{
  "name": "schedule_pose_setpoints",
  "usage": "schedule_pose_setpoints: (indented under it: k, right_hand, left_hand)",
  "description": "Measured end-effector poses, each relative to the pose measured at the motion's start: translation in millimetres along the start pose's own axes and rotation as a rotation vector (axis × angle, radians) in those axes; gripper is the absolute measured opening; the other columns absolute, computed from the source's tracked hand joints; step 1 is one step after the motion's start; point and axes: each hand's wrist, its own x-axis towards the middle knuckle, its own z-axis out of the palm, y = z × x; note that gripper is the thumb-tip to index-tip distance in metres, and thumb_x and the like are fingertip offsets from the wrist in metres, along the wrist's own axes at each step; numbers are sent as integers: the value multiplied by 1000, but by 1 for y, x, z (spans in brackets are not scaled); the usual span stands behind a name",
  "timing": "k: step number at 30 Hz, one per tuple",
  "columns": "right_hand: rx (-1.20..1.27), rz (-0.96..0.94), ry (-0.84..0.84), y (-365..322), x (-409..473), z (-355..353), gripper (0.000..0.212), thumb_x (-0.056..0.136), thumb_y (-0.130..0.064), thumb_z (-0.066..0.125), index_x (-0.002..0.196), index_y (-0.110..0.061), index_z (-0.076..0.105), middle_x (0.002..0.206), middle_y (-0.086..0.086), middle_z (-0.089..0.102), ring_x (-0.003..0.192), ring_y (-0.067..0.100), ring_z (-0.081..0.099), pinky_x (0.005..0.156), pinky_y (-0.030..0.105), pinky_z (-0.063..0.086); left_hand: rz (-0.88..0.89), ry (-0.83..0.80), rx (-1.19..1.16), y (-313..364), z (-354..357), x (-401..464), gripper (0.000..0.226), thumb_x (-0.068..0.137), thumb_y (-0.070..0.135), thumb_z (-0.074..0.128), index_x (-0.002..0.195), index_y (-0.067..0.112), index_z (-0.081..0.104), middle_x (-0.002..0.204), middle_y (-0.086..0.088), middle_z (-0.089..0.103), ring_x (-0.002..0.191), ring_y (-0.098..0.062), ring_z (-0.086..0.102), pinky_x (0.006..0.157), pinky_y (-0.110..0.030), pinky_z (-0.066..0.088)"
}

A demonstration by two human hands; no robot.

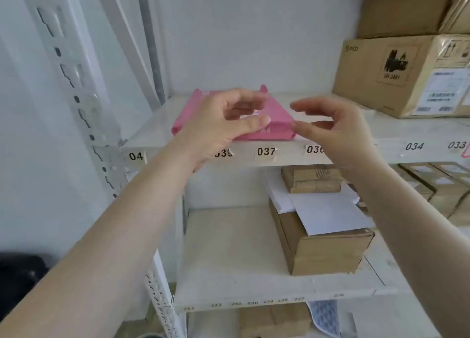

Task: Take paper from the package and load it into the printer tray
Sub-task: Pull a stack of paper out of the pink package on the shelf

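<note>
Both forearms reach up toward twelve o'clock; the left hand (223, 124) and right hand (328, 126) hover spread and empty over the pink paper package (276, 124). It lies at the shelf (284, 157) lip, so a one-sided tug could tip it off.

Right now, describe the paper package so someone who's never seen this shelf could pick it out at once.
Find the white metal shelving with numbered labels along its front edges. On the upper shelf, just above label 037, lies the pink paper package, flat, between the open left hand and right hand. It is the only pink item; everything around it is brown cardboard boxes or loose white sheets.
</note>
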Motion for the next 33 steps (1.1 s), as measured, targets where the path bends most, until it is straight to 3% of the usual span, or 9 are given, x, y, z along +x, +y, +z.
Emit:
schedule_pose_setpoints:
  k: [4,9,13,18,21,25,27,30,33]
  right_hand:
    - [-158,-25,-82,13,11,8,24,73,-21,79,96,-24,72,104,-11,71,108,8,62,96,44,47]
    - [-157,-42,-129,25,20,11,25,71,-16,80,95,-17,73,105,-4,71,105,11,64,93,47,49]
    - [-158,-61,-169,29,27,9,30,68,-13,83,96,-16,72,105,-1,71,103,15,64,88,45,52]
    - [-181,-111,-142,31,33,13,23,69,-12,81,90,-17,71,93,-5,71,92,11,64,77,36,52]
    - [-178,-128,-76,33,34,17,20,70,-12,80,86,-18,69,84,-11,69,80,6,62,67,28,48]
    - [-132,-128,-12,34,37,21,12,72,-17,79,77,-16,68,71,-15,65,67,1,58,57,17,40]
    - [-105,-96,-6,33,39,22,12,74,-19,79,76,-13,69,67,-12,64,57,0,56,54,15,38]
    - [-82,-71,7,33,41,24,14,75,-24,77,74,-12,69,63,-11,66,57,4,58,55,17,42]
    - [-74,-40,29,30,45,25,17,76,-26,76,72,-11,69,62,-7,65,56,3,54,54,13,40]
  left_hand:
    - [26,-70,404,-23,2,31,38,73,36,77,108,25,67,106,14,68,98,0,60,88,-18,44]
    - [62,13,559,-45,11,57,22,68,45,77,83,30,71,75,16,67,67,-2,58,69,-32,52]
    - [13,-1,512,-47,9,68,19,66,41,80,74,27,72,64,15,64,53,4,51,57,-24,42]
    - [-75,-66,363,-42,5,75,17,61,35,84,69,26,72,53,15,62,50,6,51,54,-11,39]
    - [-80,-65,349,-42,6,74,24,58,41,82,72,24,73,55,13,63,50,6,51,52,-8,38]
    - [-40,-78,347,-39,4,67,14,70,34,79,78,24,72,67,12,64,56,6,50,54,-8,37]
    - [-11,-90,375,-39,4,62,26,67,38,80,89,25,72,75,14,64,61,7,50,60,-9,39]
    - [24,-55,463,-41,7,59,48,56,46,84,96,30,63,84,16,61,69,2,49,72,-25,46]
    - [65,1,501,-42,10,58,43,55,45,84,85,30,58,83,18,61,73,-4,52,75,-37,50]
